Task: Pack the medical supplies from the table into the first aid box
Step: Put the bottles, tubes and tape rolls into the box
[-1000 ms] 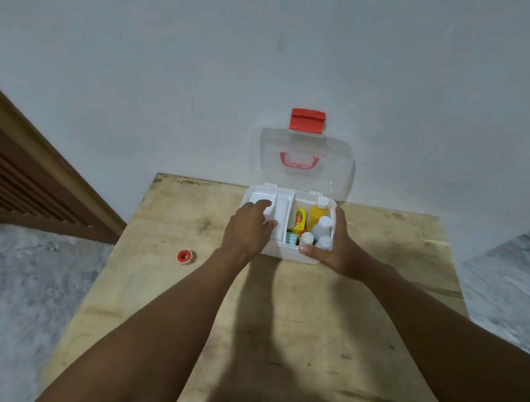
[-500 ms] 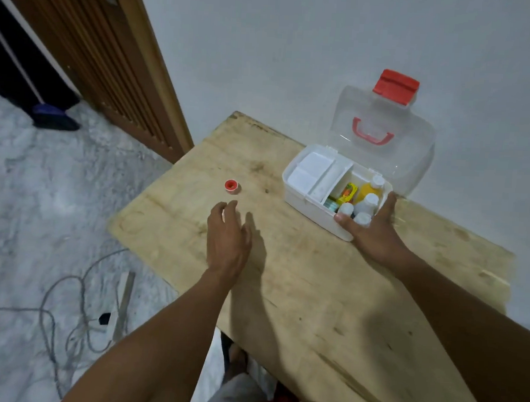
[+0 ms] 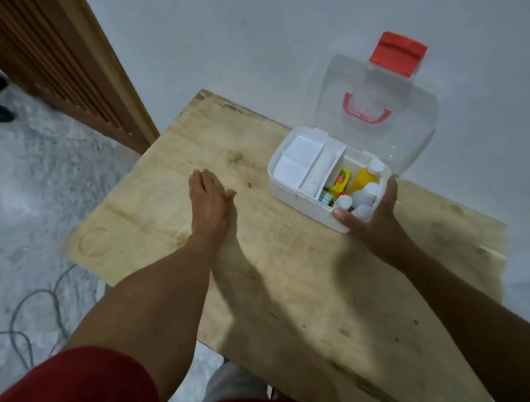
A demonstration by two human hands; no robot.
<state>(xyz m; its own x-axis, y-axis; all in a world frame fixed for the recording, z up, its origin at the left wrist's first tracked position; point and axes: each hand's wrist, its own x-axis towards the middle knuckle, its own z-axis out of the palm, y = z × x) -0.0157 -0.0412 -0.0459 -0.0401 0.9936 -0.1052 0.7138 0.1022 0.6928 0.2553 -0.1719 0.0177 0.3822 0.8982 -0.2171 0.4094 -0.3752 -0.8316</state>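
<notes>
The white first aid box [image 3: 291, 199] stands open at the back right of the wooden table [image 3: 283, 294], its clear lid [image 3: 377, 93] leaning on the wall. Inside are a yellow bottle [image 3: 364, 180], white bottles [image 3: 365, 195], a small yellow carton [image 3: 341, 180] and a white tray insert [image 3: 296, 164]. My right hand [image 3: 376, 225] grips the box's near right corner. My left hand [image 3: 209, 207] lies palm down on the table left of the box, fingers together. The small red roll seen earlier is out of sight, and whether it lies under this hand I cannot tell.
A slatted wooden door [image 3: 50, 51] stands at the left. Cables [image 3: 37, 311] lie on the grey floor below the table's left edge. The white wall is directly behind the box. My red clothing fills the bottom edge.
My left hand left the box, moved left across the table and now covers the spot where the red roll lay. My right hand stayed on the box. The view swung left and down.
</notes>
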